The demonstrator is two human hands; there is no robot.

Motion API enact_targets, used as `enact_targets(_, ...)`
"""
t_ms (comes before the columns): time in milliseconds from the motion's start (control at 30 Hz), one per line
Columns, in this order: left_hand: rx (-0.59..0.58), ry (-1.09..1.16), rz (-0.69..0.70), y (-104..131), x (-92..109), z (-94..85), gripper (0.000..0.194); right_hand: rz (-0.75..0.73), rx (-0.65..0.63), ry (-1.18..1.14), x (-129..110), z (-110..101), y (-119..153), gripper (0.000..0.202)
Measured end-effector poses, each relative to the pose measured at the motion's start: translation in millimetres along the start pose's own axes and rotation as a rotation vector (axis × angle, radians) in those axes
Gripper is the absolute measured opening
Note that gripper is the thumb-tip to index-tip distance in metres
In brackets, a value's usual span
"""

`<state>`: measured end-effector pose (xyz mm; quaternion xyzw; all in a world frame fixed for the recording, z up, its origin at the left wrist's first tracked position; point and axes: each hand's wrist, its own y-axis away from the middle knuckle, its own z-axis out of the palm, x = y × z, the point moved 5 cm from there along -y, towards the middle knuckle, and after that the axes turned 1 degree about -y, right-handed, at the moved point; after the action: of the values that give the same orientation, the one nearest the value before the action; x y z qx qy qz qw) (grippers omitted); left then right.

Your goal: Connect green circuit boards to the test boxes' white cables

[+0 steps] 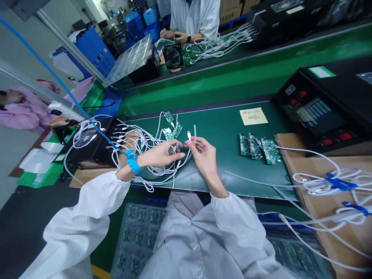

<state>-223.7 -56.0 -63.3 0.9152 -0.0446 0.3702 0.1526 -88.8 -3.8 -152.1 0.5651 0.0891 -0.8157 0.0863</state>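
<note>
My left hand (158, 154), with a blue wrist strap (133, 161), is closed around a small circuit board (173, 149), partly hidden by the fingers. Close beside it, my right hand (205, 158) pinches a white USB cable plug (189, 135) between thumb and fingers, its metal end pointing up and away. A clear grey tube end (194, 131) stands up by the right fingers. Just beyond both hands lie green circuit boards (168, 134) with cables attached. Tangled white cables (142, 141) spread under and left of my left hand.
A black box (93, 149) with several cables plugged in stands left. To the right are a stack of circuit boards (257, 147), a yellow note (253, 116), a black tester (322, 112) and cable bundles on cardboard (312, 157). A co-worker (194, 17) works across the bench.
</note>
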Motion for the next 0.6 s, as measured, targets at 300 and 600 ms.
enact_targets(300,0.364,0.830,-0.332,-11.5,-20.4,-28.7,0.031,0.026,-0.057,-0.052,1.6,2.9,0.3,0.034)
enact_targets(600,0.637,1.054,-0.279,-26.0,-6.0,-25.4,0.018,0.005,-0.179,-0.002,0.7,9.4,4.8,0.028)
